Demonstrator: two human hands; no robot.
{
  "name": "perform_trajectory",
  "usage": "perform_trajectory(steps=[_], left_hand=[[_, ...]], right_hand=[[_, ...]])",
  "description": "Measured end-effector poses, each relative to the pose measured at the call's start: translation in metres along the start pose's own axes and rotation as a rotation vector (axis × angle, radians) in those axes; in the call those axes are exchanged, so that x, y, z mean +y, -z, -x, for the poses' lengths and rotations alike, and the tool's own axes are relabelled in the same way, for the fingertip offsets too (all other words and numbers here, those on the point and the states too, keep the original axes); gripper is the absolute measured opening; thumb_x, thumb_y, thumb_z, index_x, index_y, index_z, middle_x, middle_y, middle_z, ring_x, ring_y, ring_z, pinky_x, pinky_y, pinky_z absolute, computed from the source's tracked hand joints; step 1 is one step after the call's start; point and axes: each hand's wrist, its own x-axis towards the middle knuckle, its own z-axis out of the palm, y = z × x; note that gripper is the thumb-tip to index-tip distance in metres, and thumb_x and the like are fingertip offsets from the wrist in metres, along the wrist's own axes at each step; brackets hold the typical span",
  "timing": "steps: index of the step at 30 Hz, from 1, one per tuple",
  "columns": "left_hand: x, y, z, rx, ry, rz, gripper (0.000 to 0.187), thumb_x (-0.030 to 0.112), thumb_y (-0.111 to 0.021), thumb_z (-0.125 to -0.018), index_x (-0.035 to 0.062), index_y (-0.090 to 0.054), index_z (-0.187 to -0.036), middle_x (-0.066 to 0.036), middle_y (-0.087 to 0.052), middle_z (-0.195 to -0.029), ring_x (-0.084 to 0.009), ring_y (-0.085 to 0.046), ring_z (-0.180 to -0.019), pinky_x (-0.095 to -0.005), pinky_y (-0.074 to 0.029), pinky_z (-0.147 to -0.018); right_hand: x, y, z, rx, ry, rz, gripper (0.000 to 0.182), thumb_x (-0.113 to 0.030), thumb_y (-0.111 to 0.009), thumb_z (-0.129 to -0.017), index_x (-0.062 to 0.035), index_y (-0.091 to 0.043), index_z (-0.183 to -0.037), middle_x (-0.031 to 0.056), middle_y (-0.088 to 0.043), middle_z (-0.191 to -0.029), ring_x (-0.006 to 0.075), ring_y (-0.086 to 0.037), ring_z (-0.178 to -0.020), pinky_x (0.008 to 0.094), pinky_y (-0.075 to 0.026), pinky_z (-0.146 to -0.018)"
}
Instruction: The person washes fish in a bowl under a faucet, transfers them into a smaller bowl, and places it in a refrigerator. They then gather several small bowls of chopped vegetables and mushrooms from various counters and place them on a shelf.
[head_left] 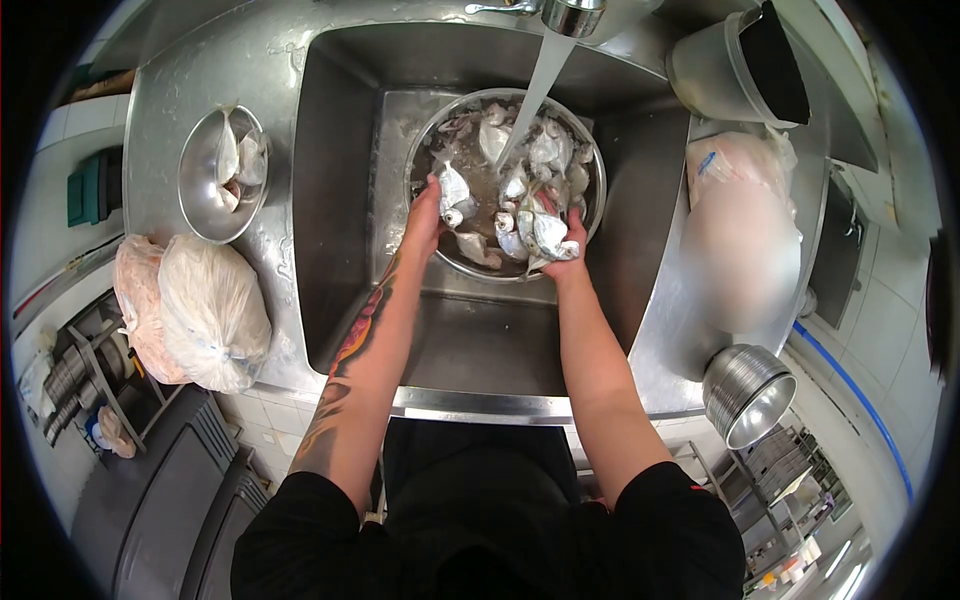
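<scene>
A wide round metal bowl (418,140) sits in the sink, filled with water and several small silvery fish (548,150). At the bowl's left side, my left hand (424,215) is around a fish (454,186), its thumb up and its other fingers mostly hidden. My right hand (568,252), near the bowl's right front rim, has its fingers curled under a clump of fish (543,230). From the faucet (574,16) a stream of water (538,95) runs into the bowl between my hands.
The steel sink (480,345) surrounds the bowl. On the left counter are a smaller metal bowl (190,165) with several fish and stuffed plastic bags (212,310). To the right stand a bucket (705,68), a bagged bundle (735,165) and stacked metal bowls (735,385).
</scene>
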Motion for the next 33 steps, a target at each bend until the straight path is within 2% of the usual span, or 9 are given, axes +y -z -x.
perform_trajectory(steps=[4,7,14,19,21,23,26,29,33], left_hand=[[0.009,0.002,0.011,-0.058,0.090,-0.025,0.059,0.058,-0.031,-0.104,0.0126,-0.053,-0.134,-0.006,-0.066,-0.121,-0.0208,-0.066,-0.106,-0.0436,-0.053,-0.085],[0.005,0.008,0.012,-0.124,0.114,0.026,0.061,0.058,-0.025,-0.104,0.0126,-0.049,-0.136,-0.007,-0.065,-0.124,-0.0223,-0.065,-0.108,-0.0454,-0.053,-0.086],[-0.011,0.018,0.011,-0.227,0.126,0.094,0.065,0.062,-0.026,-0.102,0.0140,-0.051,-0.137,-0.007,-0.065,-0.125,-0.0234,-0.064,-0.110,-0.0480,-0.051,-0.087],[-0.003,0.014,0.020,-0.234,0.137,0.053,0.073,0.068,-0.020,-0.100,0.0145,-0.050,-0.138,-0.007,-0.065,-0.127,-0.0236,-0.063,-0.111,-0.0486,-0.050,-0.089],[0.002,0.010,0.024,-0.230,0.144,0.049,0.076,0.070,-0.017,-0.098,0.0146,-0.049,-0.139,-0.007,-0.064,-0.129,-0.0245,-0.062,-0.114,-0.0507,-0.049,-0.092],[0.009,0.006,0.029,-0.187,0.140,0.057,0.080,0.070,-0.013,-0.098,0.0123,-0.040,-0.146,-0.008,-0.058,-0.138,-0.0284,-0.058,-0.123,-0.0612,-0.038,-0.105],[0.011,0.008,0.026,-0.186,0.136,0.072,0.083,0.073,-0.011,-0.096,0.0121,-0.037,-0.148,-0.008,-0.052,-0.144,-0.0305,-0.050,-0.132,-0.0677,-0.027,-0.109],[0.015,0.008,0.024,-0.124,0.131,0.041,0.085,0.075,-0.013,-0.095,0.0124,-0.039,-0.147,-0.011,-0.052,-0.143,-0.0321,-0.052,-0.129,-0.0622,-0.035,-0.104],[0.018,0.009,0.020,-0.105,0.122,-0.022,0.086,0.075,-0.014,-0.095,0.0115,-0.039,-0.147,-0.011,-0.051,-0.144,-0.0327,-0.051,-0.128,-0.0621,-0.035,-0.104]], right_hand=[[0.000,-0.015,0.009,-0.067,0.000,-0.020,0.081,-0.068,-0.026,-0.097,-0.0070,-0.043,-0.148,0.0177,-0.049,-0.146,0.0371,-0.048,-0.132,0.0471,-0.037,-0.112],[0.000,-0.018,0.010,-0.087,0.003,-0.083,0.081,-0.068,-0.024,-0.098,-0.0066,-0.041,-0.149,0.0232,-0.046,-0.146,0.0410,-0.046,-0.133,0.0501,-0.036,-0.113],[0.000,-0.022,0.014,-0.071,0.064,-0.064,0.081,-0.068,-0.022,-0.097,-0.0087,-0.042,-0.148,0.0280,-0.045,-0.145,0.0460,-0.043,-0.133,0.0557,-0.033,-0.112],[-0.006,-0.001,0.011,0.007,0.110,-0.009,0.077,-0.067,-0.031,-0.097,-0.0079,-0.050,-0.142,0.0223,-0.050,-0.143,0.0406,-0.048,-0.132,0.0522,-0.035,-0.112],[-0.007,0.001,0.014,0.179,0.184,0.046,0.075,-0.066,-0.034,-0.097,-0.0076,-0.053,-0.140,0.0165,-0.051,-0.144,0.0368,-0.049,-0.132,0.0513,-0.036,-0.112],[-0.009,0.004,0.015,0.143,0.206,0.027,0.075,-0.065,-0.033,-0.098,-0.0071,-0.053,-0.140,0.0153,-0.051,-0.144,0.0364,-0.049,-0.132,0.0512,-0.036,-0.112],[-0.009,-0.005,0.018,0.063,0.238,0.009,0.075,-0.065,-0.031,-0.099,-0.0060,-0.053,-0.139,0.0146,-0.052,-0.144,0.0362,-0.049,-0.131,0.0517,-0.036,-0.111],[-0.011,-0.017,0.022,0.192,0.378,0.050,0.074,-0.063,-0.029,-0.100,-0.0035,-0.055,-0.135,0.0159,-0.054,-0.141,0.0369,-0.049,-0.130,0.0520,-0.036,-0.112],[-0.016,-0.017,0.025,0.232,0.396,0.083,0.073,-0.061,-0.028,-0.101,-0.0029,-0.055,-0.135,0.0157,-0.054,-0.141,0.0364,-0.050,-0.130,0.0516,-0.037,-0.111]])
